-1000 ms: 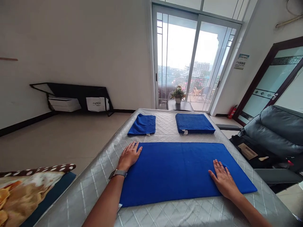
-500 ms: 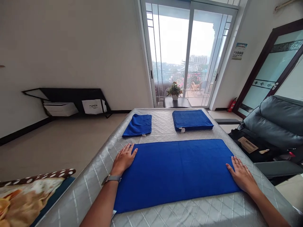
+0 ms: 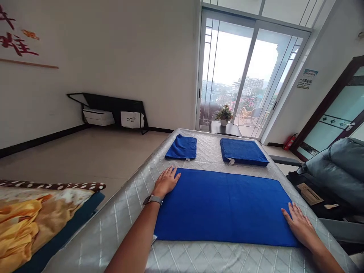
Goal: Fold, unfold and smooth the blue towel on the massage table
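A blue towel (image 3: 227,208) lies spread flat on the silver quilted mattress (image 3: 227,258). My left hand (image 3: 165,182) rests open, palm down, over its far left corner, a watch band around the wrist. At the towel's right edge my right hand (image 3: 300,225) also lies open with the fingers stretched out. Beyond the towel, to the left, is a smaller folded blue towel (image 3: 182,147) with a white tag at its edge. Farther right sits a neat stack of folded blue towels (image 3: 243,151), also with a white tag showing.
Bedding with orange cloth (image 3: 19,227) lies low on the left. A dark grey armchair (image 3: 338,163) holding a black bag stands close on the right. Past the mattress are a potted plant (image 3: 224,115) on a chair and a sliding glass door (image 3: 250,76).
The view has turned left and tilted, so the scene appears farther right. Both hands stay open at the sides of the towel, which still lies flat.
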`<action>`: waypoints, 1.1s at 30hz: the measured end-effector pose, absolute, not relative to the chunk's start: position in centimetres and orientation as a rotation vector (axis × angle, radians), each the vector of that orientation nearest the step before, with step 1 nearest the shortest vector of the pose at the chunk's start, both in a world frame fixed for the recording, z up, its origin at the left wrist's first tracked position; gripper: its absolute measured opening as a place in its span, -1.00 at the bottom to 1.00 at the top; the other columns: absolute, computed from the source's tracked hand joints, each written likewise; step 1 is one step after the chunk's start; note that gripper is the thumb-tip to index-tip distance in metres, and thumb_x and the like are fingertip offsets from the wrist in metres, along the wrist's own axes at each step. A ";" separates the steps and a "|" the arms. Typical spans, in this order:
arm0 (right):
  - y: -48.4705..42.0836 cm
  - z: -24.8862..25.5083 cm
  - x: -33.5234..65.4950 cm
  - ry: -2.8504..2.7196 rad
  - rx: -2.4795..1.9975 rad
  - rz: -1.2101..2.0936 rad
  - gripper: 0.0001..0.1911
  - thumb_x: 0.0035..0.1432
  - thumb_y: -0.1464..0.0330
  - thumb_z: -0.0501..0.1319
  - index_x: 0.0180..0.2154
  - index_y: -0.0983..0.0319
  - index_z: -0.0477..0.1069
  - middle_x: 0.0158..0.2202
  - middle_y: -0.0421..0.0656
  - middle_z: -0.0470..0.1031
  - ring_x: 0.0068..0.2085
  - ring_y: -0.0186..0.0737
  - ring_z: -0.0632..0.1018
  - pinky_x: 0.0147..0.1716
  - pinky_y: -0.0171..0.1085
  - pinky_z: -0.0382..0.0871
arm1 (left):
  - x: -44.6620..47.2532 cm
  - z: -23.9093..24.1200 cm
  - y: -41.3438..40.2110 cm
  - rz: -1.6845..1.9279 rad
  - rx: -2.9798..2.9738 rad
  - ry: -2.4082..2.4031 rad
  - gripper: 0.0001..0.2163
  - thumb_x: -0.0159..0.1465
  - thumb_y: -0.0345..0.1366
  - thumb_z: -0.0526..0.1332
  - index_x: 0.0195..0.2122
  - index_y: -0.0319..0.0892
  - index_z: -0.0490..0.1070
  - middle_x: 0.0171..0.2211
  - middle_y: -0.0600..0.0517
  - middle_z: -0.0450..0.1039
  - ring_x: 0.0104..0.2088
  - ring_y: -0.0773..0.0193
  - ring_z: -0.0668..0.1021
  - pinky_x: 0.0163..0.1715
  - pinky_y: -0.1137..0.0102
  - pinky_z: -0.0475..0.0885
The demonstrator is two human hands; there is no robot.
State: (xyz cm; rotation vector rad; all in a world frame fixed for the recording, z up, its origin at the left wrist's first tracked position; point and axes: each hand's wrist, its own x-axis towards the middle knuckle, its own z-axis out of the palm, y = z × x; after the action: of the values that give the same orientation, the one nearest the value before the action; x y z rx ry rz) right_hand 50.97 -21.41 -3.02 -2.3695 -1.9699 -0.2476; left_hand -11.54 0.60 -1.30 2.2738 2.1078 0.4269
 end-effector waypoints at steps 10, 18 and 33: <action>-14.4 3.4 27.4 -2.271 -1.987 0.189 -0.19 0.40 -0.05 -0.26 0.43 0.32 0.03 0.48 -0.08 -0.04 0.47 -0.14 -0.04 0.42 -0.07 -0.15 | -11.5 -1.5 0.5 0.547 2.296 2.102 -0.41 0.46 0.00 -0.10 0.37 -0.27 0.22 0.38 -0.22 0.21 0.39 -0.01 0.25 0.37 0.06 0.11; -9.5 4.1 9.8 -2.504 -1.607 0.386 -0.25 0.43 0.02 -0.19 0.45 0.34 -0.05 0.49 -0.04 -0.14 0.48 -0.07 -0.10 0.42 -0.01 -0.22 | -11.5 -1.8 0.6 0.603 2.330 2.126 -0.44 0.46 -0.03 -0.06 0.35 -0.26 0.26 0.34 -0.22 0.28 0.37 -0.02 0.28 0.35 0.06 0.16; -3.8 2.7 6.1 -2.448 -1.722 0.300 -0.25 0.44 0.07 -0.25 0.46 0.37 -0.14 0.50 -0.04 -0.18 0.48 -0.13 -0.14 0.42 -0.06 -0.32 | -11.4 -1.7 0.3 0.713 2.403 2.146 -0.54 0.46 -0.20 -0.06 0.29 -0.23 0.36 0.28 -0.21 0.37 0.32 -0.02 0.37 0.30 0.06 0.27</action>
State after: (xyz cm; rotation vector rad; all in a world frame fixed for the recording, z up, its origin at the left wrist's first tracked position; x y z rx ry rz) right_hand 6.08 -3.76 2.66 -1.7221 -2.4485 0.3000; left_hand -11.37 0.31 -1.70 2.4033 2.1461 0.7130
